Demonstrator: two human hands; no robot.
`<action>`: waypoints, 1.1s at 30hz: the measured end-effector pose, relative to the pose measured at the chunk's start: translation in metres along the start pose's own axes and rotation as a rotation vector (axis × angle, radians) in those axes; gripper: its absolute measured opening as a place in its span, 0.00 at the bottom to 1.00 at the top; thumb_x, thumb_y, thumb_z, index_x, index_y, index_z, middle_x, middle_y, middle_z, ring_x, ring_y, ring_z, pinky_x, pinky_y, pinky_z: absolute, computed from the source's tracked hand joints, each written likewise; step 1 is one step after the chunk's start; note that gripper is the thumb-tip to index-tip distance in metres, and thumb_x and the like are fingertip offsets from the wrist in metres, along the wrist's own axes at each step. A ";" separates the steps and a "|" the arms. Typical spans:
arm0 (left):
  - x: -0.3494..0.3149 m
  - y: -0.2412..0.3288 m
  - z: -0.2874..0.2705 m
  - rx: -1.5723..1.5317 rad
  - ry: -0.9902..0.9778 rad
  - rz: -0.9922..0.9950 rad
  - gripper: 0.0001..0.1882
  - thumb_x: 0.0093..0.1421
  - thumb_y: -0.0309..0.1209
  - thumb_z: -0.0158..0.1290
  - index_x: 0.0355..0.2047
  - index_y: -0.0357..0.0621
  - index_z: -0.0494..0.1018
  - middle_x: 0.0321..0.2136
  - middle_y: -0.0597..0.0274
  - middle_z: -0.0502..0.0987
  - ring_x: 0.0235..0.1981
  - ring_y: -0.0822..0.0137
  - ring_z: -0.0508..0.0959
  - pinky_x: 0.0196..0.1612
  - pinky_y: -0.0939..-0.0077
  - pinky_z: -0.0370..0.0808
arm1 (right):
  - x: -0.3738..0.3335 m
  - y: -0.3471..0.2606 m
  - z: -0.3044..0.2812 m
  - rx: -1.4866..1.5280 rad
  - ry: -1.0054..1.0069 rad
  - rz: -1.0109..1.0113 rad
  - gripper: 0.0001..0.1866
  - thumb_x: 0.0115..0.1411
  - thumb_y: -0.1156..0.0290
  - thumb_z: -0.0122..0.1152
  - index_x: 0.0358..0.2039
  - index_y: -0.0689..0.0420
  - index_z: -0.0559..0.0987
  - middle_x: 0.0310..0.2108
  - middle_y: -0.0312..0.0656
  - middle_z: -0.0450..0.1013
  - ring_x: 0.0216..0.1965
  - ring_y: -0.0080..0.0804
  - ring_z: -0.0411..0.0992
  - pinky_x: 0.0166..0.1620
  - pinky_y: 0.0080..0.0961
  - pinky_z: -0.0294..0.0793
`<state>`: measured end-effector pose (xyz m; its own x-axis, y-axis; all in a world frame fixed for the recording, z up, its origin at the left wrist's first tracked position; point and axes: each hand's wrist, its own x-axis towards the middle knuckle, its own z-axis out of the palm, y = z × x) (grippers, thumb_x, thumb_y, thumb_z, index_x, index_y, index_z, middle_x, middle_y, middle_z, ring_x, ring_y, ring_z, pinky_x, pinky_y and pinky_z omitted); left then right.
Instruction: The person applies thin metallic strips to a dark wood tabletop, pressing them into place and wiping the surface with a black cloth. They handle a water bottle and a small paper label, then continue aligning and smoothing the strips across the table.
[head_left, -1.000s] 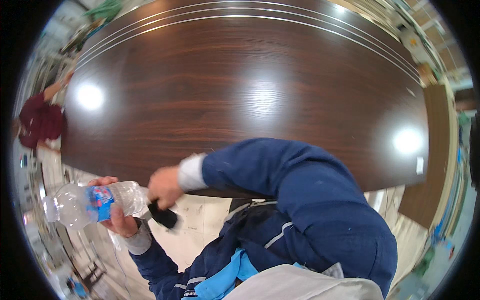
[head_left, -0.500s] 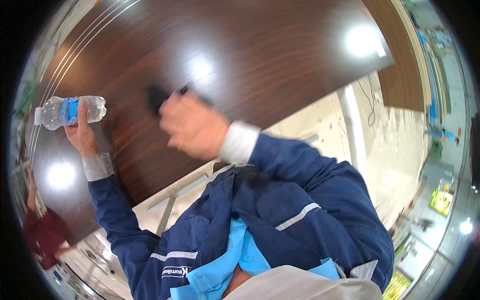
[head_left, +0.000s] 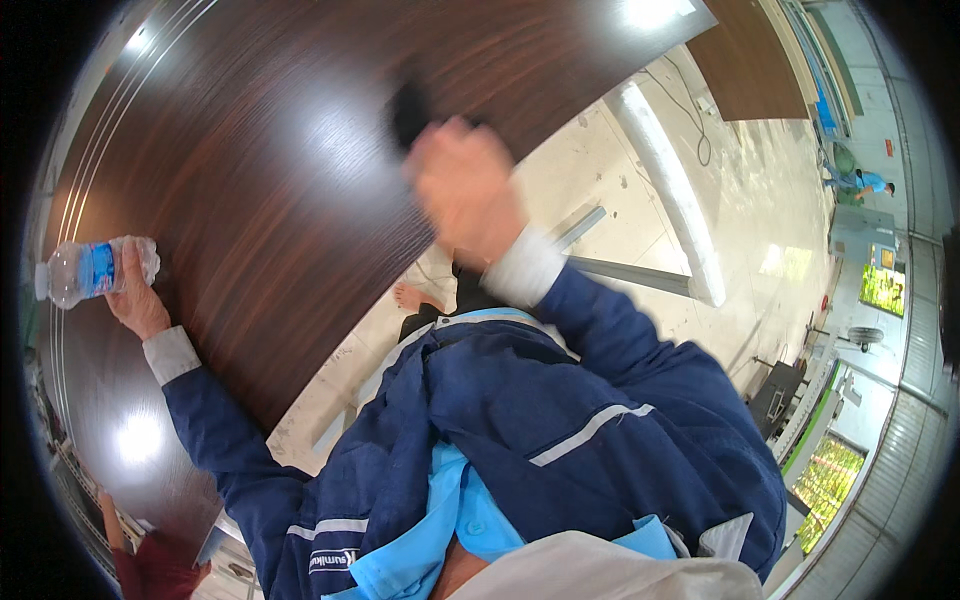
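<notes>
The bottle [head_left: 70, 276] is out over the left part of the scene, lying roughly on its side with its cap end [head_left: 41, 281] to the left and its base to the right. It is clear plastic with a blue label [head_left: 101, 267] round the middle. It looks light and thin-walled, so a hard squeeze would likely dent it; the smooth sides may slip if damp. How much is inside cannot be told. The label band or the base end seems the surest place to hold it, with a light wrap of the fingers.

The left hand [head_left: 137, 303] grasps it near the base, a finger lying across the side. Whether the bottle touches the table below cannot be told.

The right hand [head_left: 468, 195], well apart to the right, is blurred; it appears clenched round a black object [head_left: 408, 115] that sticks out on its far side. That object's kind and stiffness are unclear, though it looks small enough for one hand.

Under both is a glossy dark brown table [head_left: 270, 250], smooth and reflective. Past its right edge, on the pale floor [head_left: 745, 300], lie a white roll [head_left: 665, 190] and a grey bar [head_left: 625, 277], with a cable [head_left: 705, 150] farther off. A foot [head_left: 415, 297] shows by the near edge. At near left is a co-worker in maroon [head_left: 160, 565].
</notes>
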<state>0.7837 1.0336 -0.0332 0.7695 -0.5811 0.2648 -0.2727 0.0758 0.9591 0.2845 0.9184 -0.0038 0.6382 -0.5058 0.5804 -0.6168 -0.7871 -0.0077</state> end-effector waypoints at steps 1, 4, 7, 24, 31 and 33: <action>-0.001 0.000 -0.001 -0.013 -0.008 -0.005 0.25 0.61 0.32 0.70 0.56 0.40 0.76 0.51 0.60 0.81 0.50 0.66 0.81 0.54 0.69 0.80 | -0.009 -0.023 -0.002 0.230 0.061 0.093 0.07 0.56 0.66 0.62 0.33 0.50 0.84 0.44 0.41 0.79 0.53 0.44 0.74 0.57 0.46 0.72; -0.001 0.002 -0.001 0.025 -0.005 0.047 0.25 0.62 0.33 0.69 0.56 0.39 0.76 0.51 0.60 0.81 0.49 0.66 0.81 0.55 0.69 0.79 | -0.027 0.016 0.004 0.205 0.073 0.191 0.04 0.60 0.66 0.64 0.33 0.50 0.84 0.41 0.40 0.79 0.50 0.42 0.76 0.56 0.48 0.72; 0.000 0.002 0.000 0.007 -0.057 0.053 0.24 0.63 0.33 0.68 0.57 0.39 0.75 0.52 0.60 0.80 0.50 0.65 0.81 0.55 0.69 0.79 | -0.028 0.171 0.019 0.175 0.169 0.652 0.11 0.63 0.67 0.61 0.42 0.58 0.82 0.44 0.47 0.78 0.52 0.56 0.72 0.56 0.56 0.69; -0.001 0.002 -0.002 0.032 0.030 0.012 0.25 0.65 0.33 0.66 0.59 0.35 0.74 0.54 0.57 0.80 0.51 0.63 0.81 0.58 0.67 0.78 | -0.068 0.103 0.007 0.292 0.228 1.186 0.26 0.54 0.60 0.77 0.47 0.64 0.79 0.47 0.58 0.78 0.50 0.54 0.76 0.56 0.43 0.74; -0.001 0.004 -0.004 0.050 -0.030 0.021 0.25 0.67 0.34 0.64 0.60 0.34 0.73 0.57 0.53 0.79 0.55 0.61 0.80 0.59 0.67 0.77 | -0.006 0.183 -0.019 -0.124 -0.030 1.322 0.35 0.70 0.43 0.52 0.45 0.71 0.81 0.46 0.69 0.79 0.52 0.68 0.76 0.56 0.52 0.74; -0.004 0.005 -0.004 0.060 -0.036 0.034 0.26 0.67 0.33 0.64 0.61 0.34 0.73 0.57 0.52 0.78 0.56 0.61 0.80 0.61 0.66 0.77 | -0.013 0.162 -0.021 -0.015 -0.143 1.328 0.36 0.71 0.43 0.50 0.47 0.71 0.81 0.48 0.70 0.78 0.53 0.68 0.76 0.57 0.53 0.73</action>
<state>0.7819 1.0395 -0.0289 0.7382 -0.6082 0.2919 -0.3334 0.0474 0.9416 0.1664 0.8046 0.0042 -0.4045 -0.9131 0.0504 -0.8081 0.3311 -0.4872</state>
